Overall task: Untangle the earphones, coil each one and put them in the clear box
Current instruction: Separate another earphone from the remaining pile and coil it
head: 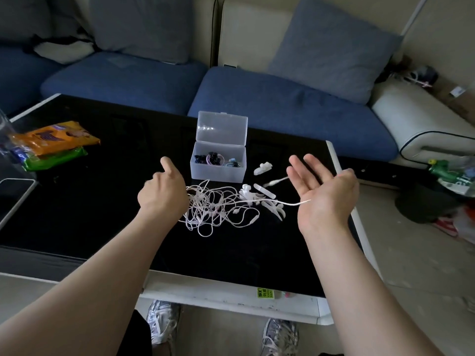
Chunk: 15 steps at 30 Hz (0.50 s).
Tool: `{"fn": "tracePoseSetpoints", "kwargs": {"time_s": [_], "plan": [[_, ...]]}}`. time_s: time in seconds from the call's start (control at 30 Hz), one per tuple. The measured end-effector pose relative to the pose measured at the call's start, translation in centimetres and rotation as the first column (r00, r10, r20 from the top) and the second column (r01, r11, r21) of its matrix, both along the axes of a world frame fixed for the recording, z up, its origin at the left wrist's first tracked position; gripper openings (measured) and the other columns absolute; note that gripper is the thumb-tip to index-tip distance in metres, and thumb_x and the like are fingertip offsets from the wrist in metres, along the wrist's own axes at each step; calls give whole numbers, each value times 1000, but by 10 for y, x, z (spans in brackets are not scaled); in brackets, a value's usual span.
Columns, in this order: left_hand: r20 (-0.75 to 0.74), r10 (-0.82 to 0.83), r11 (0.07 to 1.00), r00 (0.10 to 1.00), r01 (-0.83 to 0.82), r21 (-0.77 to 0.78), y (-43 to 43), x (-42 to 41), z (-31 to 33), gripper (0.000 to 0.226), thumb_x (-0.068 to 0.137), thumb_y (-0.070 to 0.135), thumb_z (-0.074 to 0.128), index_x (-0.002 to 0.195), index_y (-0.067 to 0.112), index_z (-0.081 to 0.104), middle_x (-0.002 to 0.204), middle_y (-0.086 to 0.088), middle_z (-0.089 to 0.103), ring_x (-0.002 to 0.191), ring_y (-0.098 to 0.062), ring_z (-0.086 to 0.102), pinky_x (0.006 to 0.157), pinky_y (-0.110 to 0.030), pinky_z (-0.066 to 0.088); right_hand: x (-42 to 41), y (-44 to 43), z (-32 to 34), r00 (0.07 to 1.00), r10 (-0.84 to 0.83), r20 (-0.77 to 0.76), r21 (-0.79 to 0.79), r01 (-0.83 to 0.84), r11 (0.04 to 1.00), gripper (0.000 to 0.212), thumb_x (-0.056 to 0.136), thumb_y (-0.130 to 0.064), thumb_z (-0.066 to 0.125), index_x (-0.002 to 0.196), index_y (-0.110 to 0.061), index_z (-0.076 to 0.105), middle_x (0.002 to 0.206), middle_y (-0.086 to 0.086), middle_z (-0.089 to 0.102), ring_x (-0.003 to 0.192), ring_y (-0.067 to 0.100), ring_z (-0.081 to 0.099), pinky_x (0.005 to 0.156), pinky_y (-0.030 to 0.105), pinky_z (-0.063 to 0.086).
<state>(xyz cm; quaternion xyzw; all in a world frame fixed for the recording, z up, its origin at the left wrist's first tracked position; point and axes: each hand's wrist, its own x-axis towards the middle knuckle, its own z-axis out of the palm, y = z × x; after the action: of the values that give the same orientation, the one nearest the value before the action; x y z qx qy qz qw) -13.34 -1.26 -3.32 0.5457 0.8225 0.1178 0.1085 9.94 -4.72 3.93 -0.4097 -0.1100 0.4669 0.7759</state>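
Note:
A tangle of white earphone cables (214, 205) lies on the black table (77, 201), just in front of the clear box (218, 169). The box stands with its lid up and holds dark and blue coiled earphones. My left hand (163, 190) grips the left side of the tangle, thumb raised. My right hand (322, 191) is palm up with fingers straight; one white cable runs from the tangle across its palm, and the plug end (276, 181) hangs blurred beside the fingers. White ear hooks (262, 168) lie to the right of the box.
Orange and green snack packets (55, 143) lie at the table's left, with a phone (14, 196) near the left edge. A blue sofa (257, 98) with cushions stands behind the table. Bags and clutter sit on the floor at right.

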Motion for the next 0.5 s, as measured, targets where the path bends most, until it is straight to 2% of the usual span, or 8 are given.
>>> {"fn": "tracePoseSetpoints", "kwargs": {"time_s": [0.07, 0.13, 0.17, 0.23, 0.3, 0.33, 0.4, 0.5], "plan": [[-139, -10, 999, 990, 3, -49, -1, 1, -1, 43, 95, 13, 57, 134, 9, 41, 135, -22, 44, 124, -45, 46, 94, -51, 44, 1, -3, -1, 974, 14, 226, -40, -5, 999, 17, 113, -22, 21, 114, -23, 38, 105, 25, 72, 79, 39, 80, 71, 47, 66], [-243, -86, 996, 966, 79, -39, -1, 4, 0, 46, 89, 12, 60, 134, 16, 50, 142, -18, 32, 128, -45, 36, 103, -53, 38, -1, -5, -4, 913, 1, 408, -46, 19, 999, 16, 114, -22, 24, 111, -23, 39, 99, 23, 71, 74, 36, 79, 64, 43, 65], [-222, -166, 986, 961, 167, -16, 1, 7, 2, 50, 87, 10, 61, 135, 21, 53, 144, -14, 32, 128, -44, 34, 105, -54, 35, -2, -5, -6, 885, -8, 466, -49, 35, 998, 15, 115, -22, 26, 111, -23, 40, 97, 22, 72, 73, 33, 78, 63, 42, 65], [-58, -393, 919, 918, 394, 18, 2, 14, 10, 56, 85, 8, 63, 134, 35, 60, 148, -6, 38, 136, -37, 32, 109, -53, 31, -2, -5, -10, 831, -18, 556, -68, 67, 995, 15, 115, -21, 30, 108, -25, 43, 95, 18, 74, 72, 27, 78, 63, 39, 64], [110, -595, 802, 796, 597, 13, -2, 25, 16, 54, 84, 11, 64, 126, 45, 65, 145, 5, 44, 140, -25, 30, 110, -50, 27, -1, -5, -15, 796, -14, 605, -81, 80, 994, 13, 115, -21, 31, 111, -23, 43, 96, 13, 77, 75, 22, 78, 68, 38, 64], [143, -662, 743, 736, 669, 0, -4, 30, 16, 48, 85, 16, 66, 121, 48, 67, 140, 9, 45, 137, -20, 31, 109, -47, 26, 0, -5, -17, 779, -13, 627, -87, 86, 993, 12, 115, -20, 30, 116, -21, 42, 97, 10, 77, 76, 20, 79, 70, 37, 65], [105, -731, 672, 674, 738, -56, -8, 36, 8, 28, 88, 33, 72, 113, 46, 70, 128, 12, 47, 127, -16, 33, 104, -41, 26, 4, -5, -18, 754, 0, 657, -110, 96, 989, 14, 115, -19, 29, 124, -18, 39, 100, 5, 78, 77, 18, 79, 72, 36, 65], [21, -739, 664, 673, 734, -142, -4, 34, -3, 10, 95, 50, 70, 99, 42, 74, 116, 13, 49, 118, -17, 33, 96, -40, 25, 15, -2, -29, 649, 76, 757, -213, 135, 968, 17, 111, -23, 33, 127, -21, 37, 103, 1, 77, 77, 20, 79, 77, 40, 63]]}}
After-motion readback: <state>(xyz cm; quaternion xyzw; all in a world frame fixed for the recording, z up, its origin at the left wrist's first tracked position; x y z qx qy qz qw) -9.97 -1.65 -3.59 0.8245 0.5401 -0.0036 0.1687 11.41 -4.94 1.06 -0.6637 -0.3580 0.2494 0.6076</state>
